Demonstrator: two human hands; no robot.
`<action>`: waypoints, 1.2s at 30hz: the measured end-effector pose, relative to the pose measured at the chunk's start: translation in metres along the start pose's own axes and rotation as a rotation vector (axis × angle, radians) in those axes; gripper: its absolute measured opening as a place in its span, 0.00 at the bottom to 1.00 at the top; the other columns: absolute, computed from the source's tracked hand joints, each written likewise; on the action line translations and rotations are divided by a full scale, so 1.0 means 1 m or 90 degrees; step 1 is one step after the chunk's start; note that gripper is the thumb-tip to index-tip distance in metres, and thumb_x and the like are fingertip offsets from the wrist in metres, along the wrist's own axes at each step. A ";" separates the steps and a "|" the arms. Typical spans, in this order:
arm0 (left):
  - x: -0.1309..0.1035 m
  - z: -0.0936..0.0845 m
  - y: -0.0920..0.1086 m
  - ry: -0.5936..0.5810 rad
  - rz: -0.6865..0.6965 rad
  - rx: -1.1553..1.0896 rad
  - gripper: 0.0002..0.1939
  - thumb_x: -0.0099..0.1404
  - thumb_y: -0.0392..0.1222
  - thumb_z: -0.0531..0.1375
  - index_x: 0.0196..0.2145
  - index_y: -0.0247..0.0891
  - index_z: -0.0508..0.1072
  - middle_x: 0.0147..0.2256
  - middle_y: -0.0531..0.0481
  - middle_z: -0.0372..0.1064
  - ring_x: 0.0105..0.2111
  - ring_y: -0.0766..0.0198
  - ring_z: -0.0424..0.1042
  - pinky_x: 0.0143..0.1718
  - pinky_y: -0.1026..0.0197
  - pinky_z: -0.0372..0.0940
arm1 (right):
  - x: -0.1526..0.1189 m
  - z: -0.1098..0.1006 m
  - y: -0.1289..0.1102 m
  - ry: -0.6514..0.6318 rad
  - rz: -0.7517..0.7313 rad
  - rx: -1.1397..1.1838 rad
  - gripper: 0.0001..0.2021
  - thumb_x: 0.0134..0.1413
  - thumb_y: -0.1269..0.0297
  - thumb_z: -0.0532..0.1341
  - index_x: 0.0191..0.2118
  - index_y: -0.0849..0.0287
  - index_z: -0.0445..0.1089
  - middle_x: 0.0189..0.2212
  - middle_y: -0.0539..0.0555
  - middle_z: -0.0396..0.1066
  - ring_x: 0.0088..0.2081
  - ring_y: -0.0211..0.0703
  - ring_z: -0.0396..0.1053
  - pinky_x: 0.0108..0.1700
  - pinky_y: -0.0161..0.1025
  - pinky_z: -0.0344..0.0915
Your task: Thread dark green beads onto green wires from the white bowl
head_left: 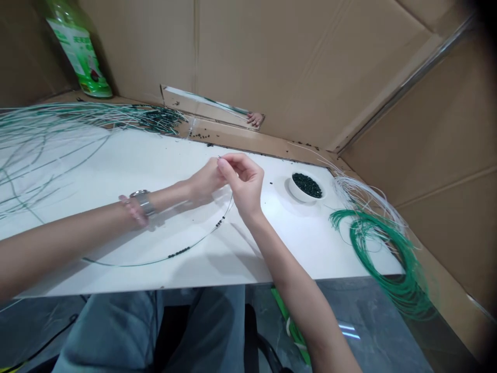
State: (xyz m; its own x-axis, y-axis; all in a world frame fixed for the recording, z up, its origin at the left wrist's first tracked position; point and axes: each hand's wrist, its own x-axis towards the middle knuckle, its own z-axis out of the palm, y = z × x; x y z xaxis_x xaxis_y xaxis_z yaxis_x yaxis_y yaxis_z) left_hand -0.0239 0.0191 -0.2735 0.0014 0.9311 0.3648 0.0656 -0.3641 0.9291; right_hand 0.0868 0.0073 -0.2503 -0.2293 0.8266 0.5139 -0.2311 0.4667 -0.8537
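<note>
My left hand [209, 178] and my right hand [247, 181] meet over the white table, thumbs and fingertips pinched together. Between them is the end of a thin green-and-white cord [204, 238], a tiny dark tip showing above the fingertips. From my right hand the cord curves down and left across the tabletop, passing under my left forearm. Small black beads [179, 252] sit on it in a tight row, with several more black beads [220, 223] spaced higher up. The fingers of my left hand are partly hidden behind the right. To the right stands a white bowl [298, 194] of dark beads.
Green cords [363, 248] lie coiled over the table's right edge, with white cords [368, 192] behind them. A bundle of cords with black beads [161, 120] stretches across the back left. A green bottle [83, 57] stands by the cardboard wall [248, 46]. Another person's hand [254, 119] shows through the slot.
</note>
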 end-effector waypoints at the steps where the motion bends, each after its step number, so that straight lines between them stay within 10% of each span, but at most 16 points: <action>1: -0.001 -0.007 -0.001 -0.017 -0.008 0.003 0.10 0.58 0.41 0.64 0.34 0.31 0.72 0.33 0.50 0.71 0.33 0.63 0.71 0.35 0.59 0.69 | -0.001 0.000 -0.001 0.002 -0.002 -0.020 0.04 0.48 0.63 0.62 0.29 0.57 0.68 0.26 0.48 0.70 0.28 0.34 0.68 0.29 0.32 0.70; 12: -0.049 -0.037 0.020 0.140 -0.213 -0.313 0.15 0.49 0.37 0.69 0.35 0.37 0.71 0.31 0.54 0.73 0.32 0.71 0.73 0.37 0.69 0.65 | -0.016 0.005 -0.006 -0.015 -0.045 -0.244 0.03 0.49 0.70 0.60 0.27 0.58 0.67 0.30 0.50 0.72 0.35 0.36 0.71 0.30 0.30 0.68; 36: -0.052 -0.040 0.015 0.151 -0.059 -0.179 0.14 0.50 0.39 0.68 0.34 0.37 0.70 0.31 0.52 0.71 0.34 0.66 0.72 0.35 0.66 0.70 | -0.023 0.009 -0.004 -0.076 -0.026 -0.245 0.06 0.46 0.74 0.59 0.25 0.57 0.62 0.31 0.49 0.72 0.33 0.37 0.74 0.30 0.32 0.72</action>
State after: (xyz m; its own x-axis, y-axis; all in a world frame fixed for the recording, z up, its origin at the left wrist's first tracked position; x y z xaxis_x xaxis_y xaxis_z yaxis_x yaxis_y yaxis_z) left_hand -0.0634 -0.0360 -0.2763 -0.2250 0.9412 0.2518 -0.2215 -0.3011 0.9275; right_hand 0.0848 -0.0161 -0.2580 -0.3402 0.7731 0.5354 0.1235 0.6011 -0.7896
